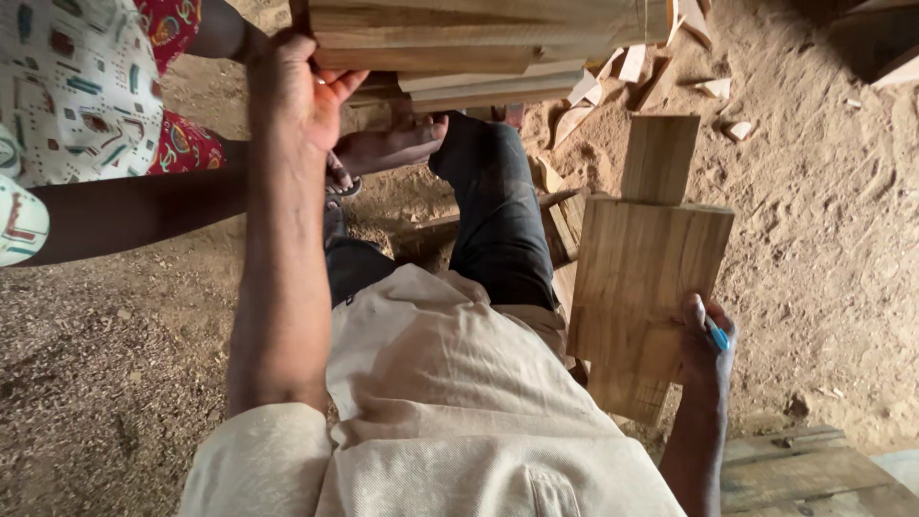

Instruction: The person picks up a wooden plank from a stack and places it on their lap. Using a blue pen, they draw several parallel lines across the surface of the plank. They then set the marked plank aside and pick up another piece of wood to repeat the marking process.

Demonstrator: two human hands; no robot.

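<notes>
Outdoors, a dirt floor (pixel 842 239) strewn with sawdust spreads beneath a seated person in a cream shirt and dark trousers. Largest of the timber is a stack of long planks (pixel 479 43), lying across the top of the scene, well above and to the left of the flat wooden board (pixel 646 278). The person's left hand (pixel 302 91) presses against the near end of that stack, fingers spread and curled around the planks' edge rather than closed tight. The wooden board, a broad panel laid crosswise over a narrower strip, sits just right of the person's knee; the right hand (pixel 706 340) grips its lower right corner, fingers wrapped around the edge, with a blue pen (pixel 717 335) caught between them. Left of the board, past the knee, a second person in a patterned garment extends an arm, their hand (pixel 392 146) resting below the stack. Small wood offcuts (pixel 713 88) lie scattered on the dirt above the board.
</notes>
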